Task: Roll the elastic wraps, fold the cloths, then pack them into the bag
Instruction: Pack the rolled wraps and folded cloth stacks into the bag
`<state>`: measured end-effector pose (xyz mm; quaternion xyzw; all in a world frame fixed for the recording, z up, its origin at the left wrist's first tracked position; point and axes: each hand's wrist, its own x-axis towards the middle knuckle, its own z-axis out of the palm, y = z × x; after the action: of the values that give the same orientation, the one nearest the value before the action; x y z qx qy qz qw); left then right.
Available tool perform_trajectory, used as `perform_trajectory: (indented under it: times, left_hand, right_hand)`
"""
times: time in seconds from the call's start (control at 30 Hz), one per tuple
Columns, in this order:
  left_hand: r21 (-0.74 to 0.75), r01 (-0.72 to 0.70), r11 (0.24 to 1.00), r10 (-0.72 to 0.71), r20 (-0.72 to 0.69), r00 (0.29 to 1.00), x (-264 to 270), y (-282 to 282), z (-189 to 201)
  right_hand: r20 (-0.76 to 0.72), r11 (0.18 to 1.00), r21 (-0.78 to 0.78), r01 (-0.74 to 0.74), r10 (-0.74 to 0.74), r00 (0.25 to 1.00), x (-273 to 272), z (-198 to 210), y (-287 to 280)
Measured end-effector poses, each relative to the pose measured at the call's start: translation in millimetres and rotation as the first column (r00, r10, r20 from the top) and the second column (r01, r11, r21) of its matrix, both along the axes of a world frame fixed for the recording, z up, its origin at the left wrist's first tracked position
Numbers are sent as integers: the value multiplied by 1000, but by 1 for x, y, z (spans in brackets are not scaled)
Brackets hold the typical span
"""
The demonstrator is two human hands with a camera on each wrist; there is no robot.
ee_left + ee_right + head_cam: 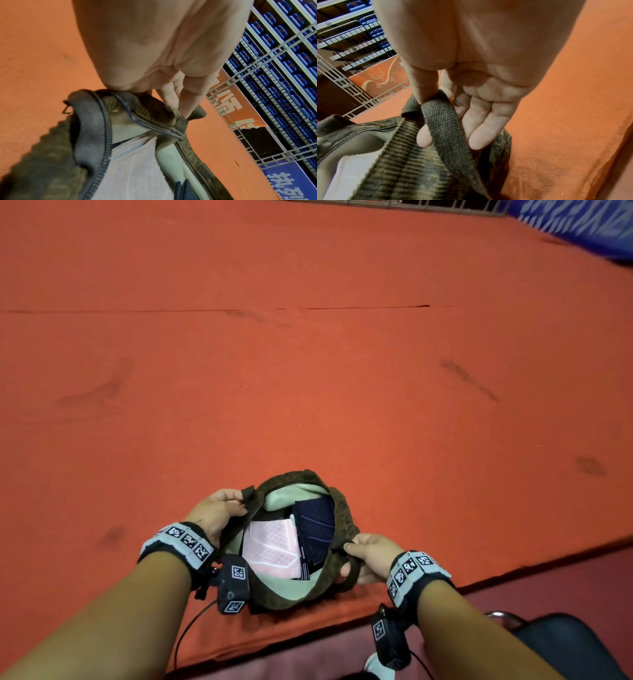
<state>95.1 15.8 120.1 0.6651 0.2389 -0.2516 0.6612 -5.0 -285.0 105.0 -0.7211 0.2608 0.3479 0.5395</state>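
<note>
Head view shows your bag point(346, 529) lying on the orange cloth point(308, 388) near its front edge, mouth gaping upward, with the long axis of the opening running from far-left to near-right between your two hands. Inside, a pale pink folded cloth point(270, 546) lies flat on the left and a dark blue folded cloth point(317, 529) stands tilted against the right wall, both with their long sides along that same axis.

Your left hand point(215, 508) sits at the far-left end of the mouth, palm turned inward, thumb and fingers pinching the rim by the zipper point(101, 155); the left wrist view shows the fingertips point(187, 106) pressed together on the ribbed edge. Your right hand point(370, 556) holds the near-right end, wrist bent down. In the right wrist view, your thumb clamps the woven strap point(443, 121) against the index finger, while the other fingers point(481, 132) hang loosely curved behind it.
</note>
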Motion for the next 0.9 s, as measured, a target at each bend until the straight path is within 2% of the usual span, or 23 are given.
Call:
perform_trajectory:
  times: [0.27, 0.5, 0.73, 0.9]
  left_hand:
    - [-169, -42, 985, 53, 60, 997, -12, -8, 11]
    - [-281, -121, 952, 147, 76, 986, -8, -9, 31]
    - [-289, 12, 957, 46, 192, 980, -5, -3, 73]
    - [-301, 152, 941, -75, 254, 964, -7, -1, 110]
  right_hand:
    - [0, 997, 48, 57, -57, 998, 3, 21, 5]
    - [-11, 962, 172, 214, -216, 976, 7, 45, 9]
    - [133, 874, 367, 320, -390, 911, 29, 96, 26]
    - [98, 766, 539, 351, -470, 877, 39, 131, 35]
